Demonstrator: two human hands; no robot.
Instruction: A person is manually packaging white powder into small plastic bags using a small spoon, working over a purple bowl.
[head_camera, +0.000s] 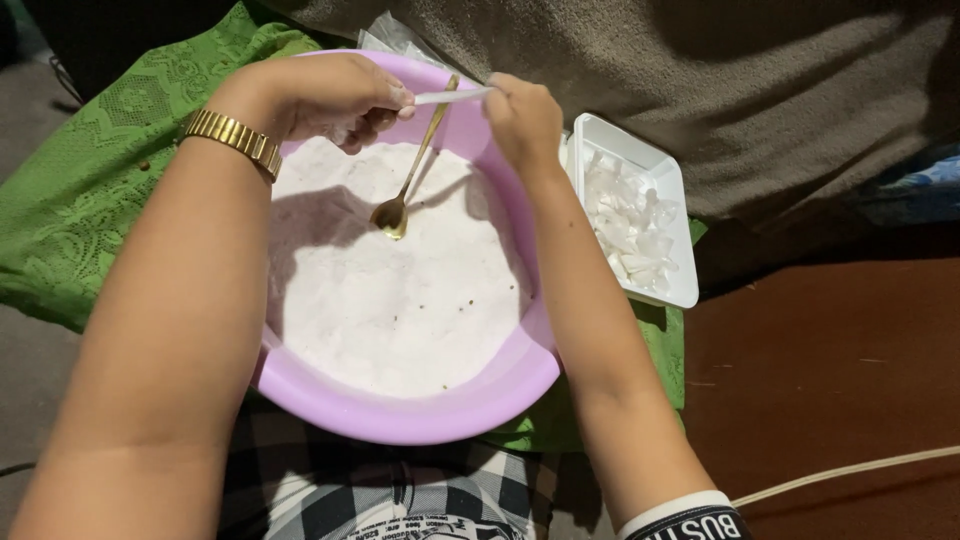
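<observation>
Little white tube (452, 96) pinched between both hands, top centre of frame.
Its long axis runs sideways: left hand (335, 95) fingers and right hand (522, 118) fingers each grasp one end, above my purple bowl (400, 415).

Dim surroundings, overhead light, perhaps soft.

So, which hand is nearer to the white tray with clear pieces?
Right. The right hand is over the far rim of the purple basin, just beside the white tray. The left hand is further away, across the basin.
</observation>
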